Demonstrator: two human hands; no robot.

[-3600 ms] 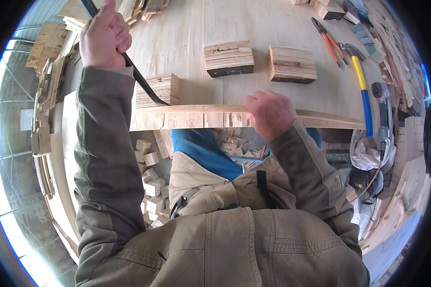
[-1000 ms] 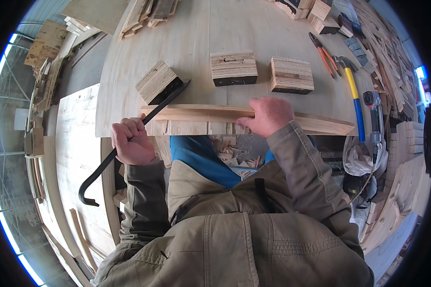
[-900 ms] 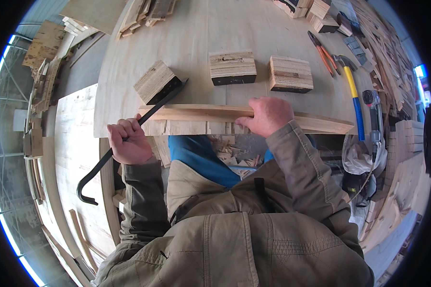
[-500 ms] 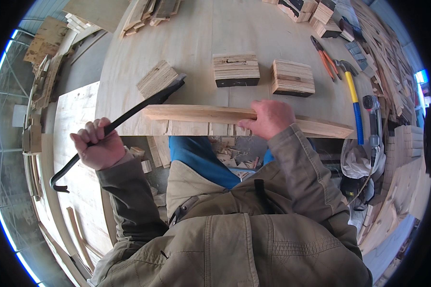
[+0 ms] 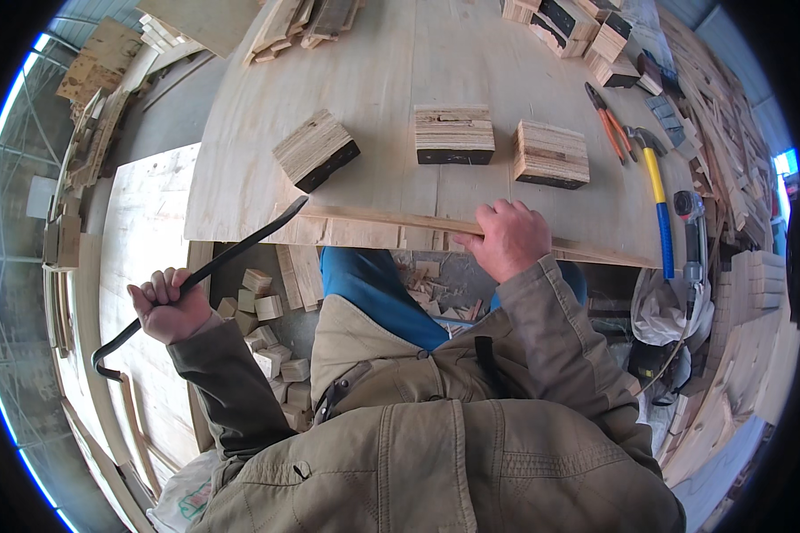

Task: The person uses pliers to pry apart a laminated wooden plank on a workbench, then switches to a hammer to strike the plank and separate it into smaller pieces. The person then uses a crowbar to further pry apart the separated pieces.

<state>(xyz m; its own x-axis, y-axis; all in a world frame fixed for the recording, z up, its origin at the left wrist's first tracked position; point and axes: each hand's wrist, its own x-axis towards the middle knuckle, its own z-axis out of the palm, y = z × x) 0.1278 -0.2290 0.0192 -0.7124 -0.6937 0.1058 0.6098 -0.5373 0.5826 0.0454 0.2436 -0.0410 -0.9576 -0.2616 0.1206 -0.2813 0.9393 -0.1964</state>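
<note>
My left hand point(image 5: 171, 304) is closed round a black crowbar point(image 5: 242, 248), hooked at its near end. The bar slants up to the right, and its flat tip lies at the left end of a long wooden strip point(image 5: 391, 217). Along the table's front edge runs that strip, gripped near its middle by my right hand point(image 5: 509, 238). Just beyond it on the plywood table point(image 5: 391, 53) sit three laminated wood blocks with black faces: a tilted left block point(image 5: 315, 146), a middle block point(image 5: 454, 133) and a right block point(image 5: 551, 153).
At the right lie orange-handled pliers point(image 5: 610, 124), a hammer point(image 5: 656, 186) with yellow and blue handle, and a power tool point(image 5: 690, 231). More blocks point(image 5: 567, 27) and a stack of wood strips point(image 5: 298, 25) stand at the back. Small offcuts point(image 5: 276, 355) lie below the table's front edge.
The crowbar has come down and back from beside the left block to the strip's end. The strip has turned, showing a narrower face. The view has shifted slightly.
</note>
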